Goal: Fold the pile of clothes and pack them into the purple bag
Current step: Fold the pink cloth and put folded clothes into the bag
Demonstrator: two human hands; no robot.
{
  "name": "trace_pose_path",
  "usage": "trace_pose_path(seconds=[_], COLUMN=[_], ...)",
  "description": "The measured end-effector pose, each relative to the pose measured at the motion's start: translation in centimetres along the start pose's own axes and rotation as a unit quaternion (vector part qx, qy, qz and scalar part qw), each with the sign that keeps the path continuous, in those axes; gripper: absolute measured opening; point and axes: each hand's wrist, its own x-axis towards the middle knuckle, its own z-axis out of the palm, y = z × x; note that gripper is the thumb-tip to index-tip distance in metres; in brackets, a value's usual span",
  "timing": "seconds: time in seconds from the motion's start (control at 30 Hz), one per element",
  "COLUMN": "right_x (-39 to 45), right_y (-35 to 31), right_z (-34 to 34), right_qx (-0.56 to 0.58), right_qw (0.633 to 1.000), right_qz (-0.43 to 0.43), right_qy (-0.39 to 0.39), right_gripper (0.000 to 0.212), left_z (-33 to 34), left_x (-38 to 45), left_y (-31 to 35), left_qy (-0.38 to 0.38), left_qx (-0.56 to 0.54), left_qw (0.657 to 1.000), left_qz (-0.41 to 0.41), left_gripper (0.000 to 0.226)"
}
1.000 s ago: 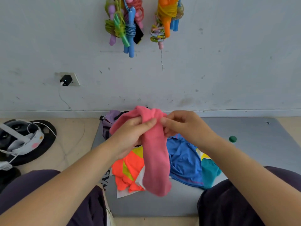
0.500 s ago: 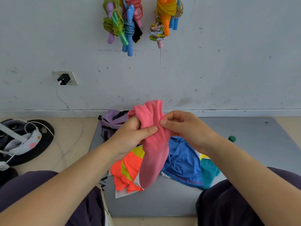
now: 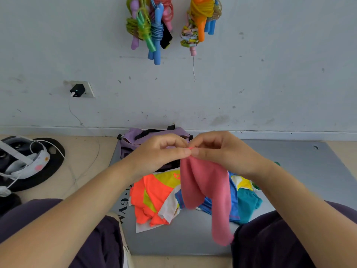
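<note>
Wall: we see one pale scuffed wall (image 3: 270, 74) filling the upper half of the frame, with two bunches of skipping ropes (image 3: 152, 26) hanging at top centre and one black charger (image 3: 77, 90) plugged in at mid left.
Mat: one grey mat (image 3: 301, 163) lies on the floor across the lower middle and right, carrying the clothes and the bag.
Legs: we count two, in dark trousers (image 3: 274, 242), at the lower left and lower right corners.
Clothes pile: one pile (image 3: 154, 198) sits at lower centre on the mat, orange and yellow on the left, blue and teal on the right; we cannot count the separate garments.
Purple bag: one purple bag (image 3: 131, 140) stands at centre, against the wall's foot, just beyond the pile and partly hidden by our hands.
Pink garment: one pink garment (image 3: 206, 190) hangs above the pile, long axis near vertical, lower end pointing down and slightly right.
Hands: two; our left hand (image 3: 160, 153) and right hand (image 3: 220, 151) meet at centre, each pinching the garment's top edge between thumb and curled fingers.
Change: half a second ago the cloth was bunched over our fingers and hung down to the left; now only its top edge is pinched and it hangs longer, to the right.
</note>
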Motion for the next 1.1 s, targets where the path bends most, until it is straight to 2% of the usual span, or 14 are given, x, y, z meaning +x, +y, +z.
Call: trace_pose_path(seconds=[0.13,0.23,0.3,0.47,0.53,0.63,0.7,0.77,0.83,0.93,1.0,1.1], right_x=[0.0,-0.1,0.1,0.8,0.9,1.0,1.0,0.8,0.5,0.2,0.4,0.7], right_y=[-0.1,0.0,0.2,1.3,1.7,2.1,2.0,1.5,1.0,0.7,0.8,0.7], right_z=[-0.8,-1.1,-1.5,-3.1,-3.6,-3.7,-3.5,-2.8,-1.6,0.6,1.4,1.2], right_qx=[-0.017,0.031,0.04,0.005,0.003,-0.024,-0.03,-0.019,0.007,0.03,0.05,0.102], right_qw=[1.0,0.999,0.998,0.972,0.962,0.958,0.959,0.971,0.99,0.999,0.999,0.994], right_qz=[-0.001,0.012,0.029,0.051,0.051,0.057,0.059,0.058,0.046,0.019,0.001,0.019], right_qy=[-0.011,-0.002,0.05,0.231,0.267,0.281,0.275,0.231,0.136,0.019,0.015,0.038], right_gripper=[0.009,0.009,0.008,0.012,0.012,0.01,0.009,0.006,0.005,0.012,0.014,0.013], left_z=[-0.8,-1.2,-1.4,-3.3,-4.0,-4.4,-4.2,-3.5,-2.0,0.1,0.2,-0.7], left_x=[0.0,-0.2,-0.1,0.5,0.7,1.0,1.1,0.9,0.7,0.4,0.5,0.6], left_y=[0.1,0.0,-0.2,-1.6,-2.1,-2.5,-2.5,-2.2,-1.7,-1.5,-1.7,-1.2], left_qy=[-0.016,-0.057,-0.06,0.059,0.116,0.187,0.203,0.186,0.123,0.009,0.005,0.054], left_qx=[-0.006,-0.036,-0.05,0.117,0.16,0.204,0.219,0.201,0.15,0.111,0.147,0.132], left_qw=[1.0,0.998,0.997,0.99,0.979,0.96,0.954,0.962,0.981,0.994,0.989,0.99], left_qz=[0.012,0.009,-0.008,-0.051,-0.052,-0.041,-0.026,-0.001,0.013,0.002,0.003,0.019], left_gripper=[0.029,0.022,0.013,0.017,0.022,0.034,0.036,0.026,0.015,0.038,0.059,0.059])
